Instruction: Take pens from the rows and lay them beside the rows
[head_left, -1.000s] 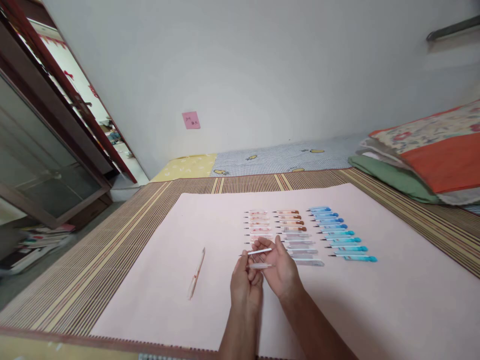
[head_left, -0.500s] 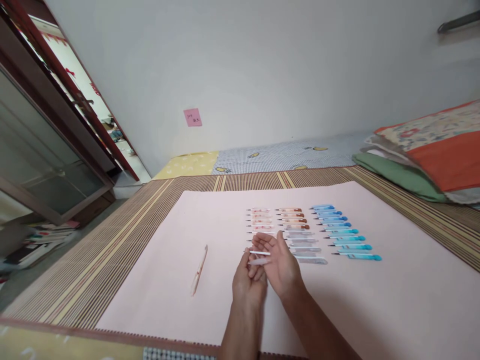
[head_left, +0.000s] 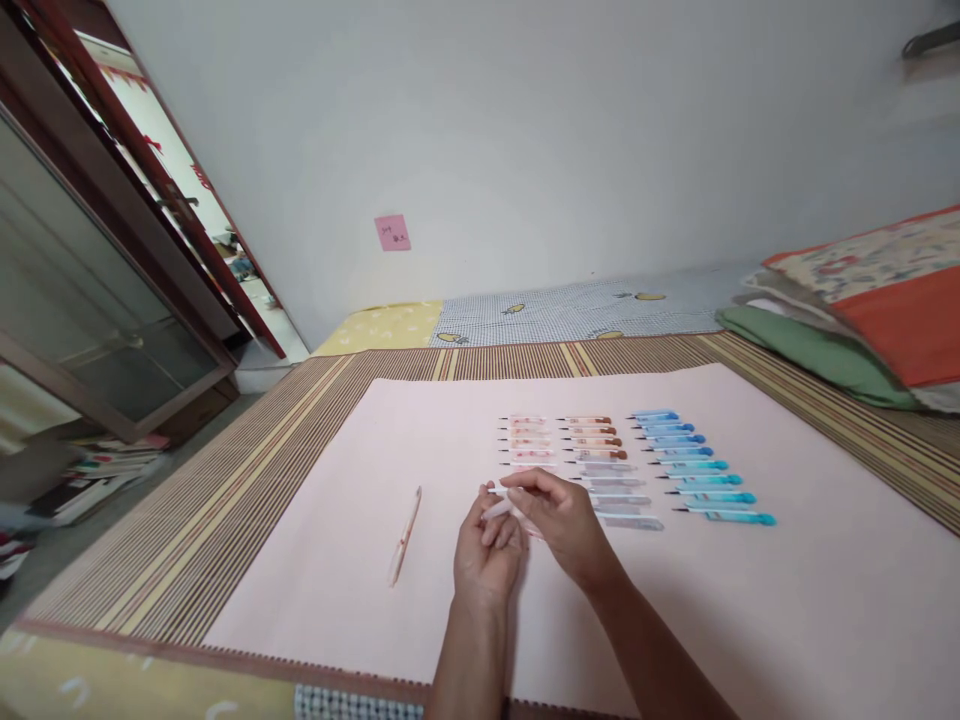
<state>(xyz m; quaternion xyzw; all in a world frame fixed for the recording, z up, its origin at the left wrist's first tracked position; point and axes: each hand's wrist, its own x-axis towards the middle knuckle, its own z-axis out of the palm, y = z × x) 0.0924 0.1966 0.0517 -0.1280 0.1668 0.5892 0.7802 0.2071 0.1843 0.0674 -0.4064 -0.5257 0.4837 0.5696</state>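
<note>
Both hands meet over a pink sheet (head_left: 750, 600) near its middle. My left hand (head_left: 484, 555) is closed round a clear pen barrel (head_left: 496, 510). My right hand (head_left: 562, 520) curls over it, fingertips pinching a thin white refill whose tip (head_left: 495, 488) pokes out to the left. Just beyond the hands lie three columns of pens: pink ones (head_left: 525, 440), brown and grey ones (head_left: 600, 465), and blue ones (head_left: 697, 465). A single pale pen (head_left: 405, 535) lies apart on the sheet to the left.
The pink sheet rests on a striped woven mat (head_left: 225, 480). Folded bedding (head_left: 862, 310) is piled at the right. A pink note (head_left: 392, 232) is stuck on the white wall. A glass-fronted cabinet (head_left: 90, 300) and stacked books (head_left: 82, 475) stand at the left.
The right hand has closed over the left, bringing the white refill down to the clear barrel. The view has shifted slightly right.
</note>
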